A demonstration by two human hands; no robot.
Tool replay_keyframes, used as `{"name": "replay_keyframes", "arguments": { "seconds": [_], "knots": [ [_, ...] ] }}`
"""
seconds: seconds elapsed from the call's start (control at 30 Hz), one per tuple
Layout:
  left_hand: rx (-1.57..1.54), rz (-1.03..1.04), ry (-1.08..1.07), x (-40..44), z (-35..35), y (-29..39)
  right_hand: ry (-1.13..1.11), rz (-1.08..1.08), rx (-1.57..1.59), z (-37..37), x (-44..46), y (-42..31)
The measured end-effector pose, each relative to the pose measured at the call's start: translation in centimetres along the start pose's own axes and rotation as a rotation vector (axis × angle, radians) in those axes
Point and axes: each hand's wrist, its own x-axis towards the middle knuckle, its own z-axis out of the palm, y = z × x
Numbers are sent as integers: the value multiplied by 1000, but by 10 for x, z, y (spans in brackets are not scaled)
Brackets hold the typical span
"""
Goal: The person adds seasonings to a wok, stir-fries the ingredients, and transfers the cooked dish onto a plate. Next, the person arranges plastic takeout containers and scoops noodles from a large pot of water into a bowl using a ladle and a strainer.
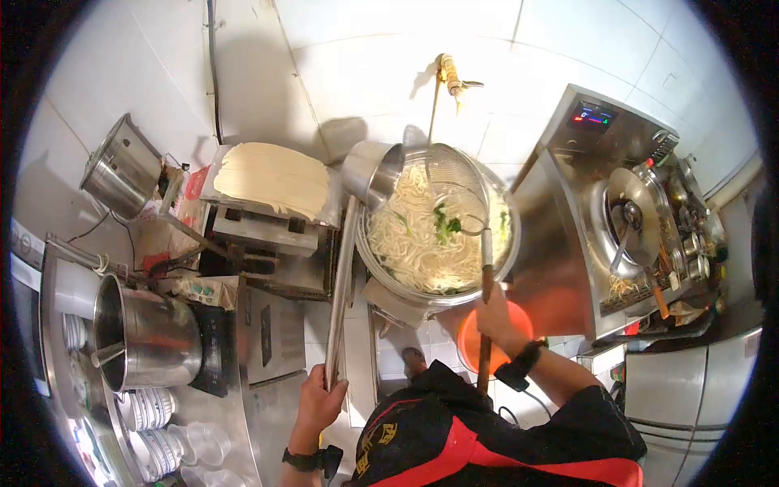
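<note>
Pot [439, 301] of noodles [410, 252], probably slippery, soft, heavy when wet. Strainer [454, 173] over them, stiff, my right hand [497, 318] closed round handle. Dipper [369, 174] at rim, my left hand [321, 399] wrapped round handle, likely coolest hold.

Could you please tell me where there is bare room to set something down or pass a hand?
Bare steel shows between the noodle pot and the wok; a hand could probably pass over it, but I cannot tell whether it is level enough for setting down. Crowded: the left counter, with stockpot and stacked bowls, and around the wok.
</note>
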Motion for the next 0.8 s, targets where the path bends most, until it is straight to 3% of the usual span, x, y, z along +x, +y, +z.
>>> {"name": "replay_keyframes", "arguments": {
  "seconds": [0.03,0.13,0.2,0.27,0.3,0.4,0.57,0.6,0.67,0.8],
  "knots": [
    [-1,2,0,0,0,1,43,-148,31,5,-5,-12],
    [-9,-3,20,-4,-3,7,2,-20,-45,31,-6,-6],
    [-9,61,50,-7,-4,9,-45,-68,-60,49,-1,0],
    [12,75,76,-7,-1,2,-82,64,39,71,3,-18],
    [31,94,103,-7,1,0,-51,-57,94,104,19,27],
    [32,98,119,-11,1,7,-93,-5,45,132,38,40],
    [47,98,121,-10,0,4,-25,186,18,101,37,17],
    [69,127,136,-11,0,5,-26,185,13,96,41,29],
    [59,119,123,-12,-1,7,65,-14,-104,82,44,43],
    [-21,25,59,-9,1,-13,64,153,-133,45,41,31]
  ]
}}
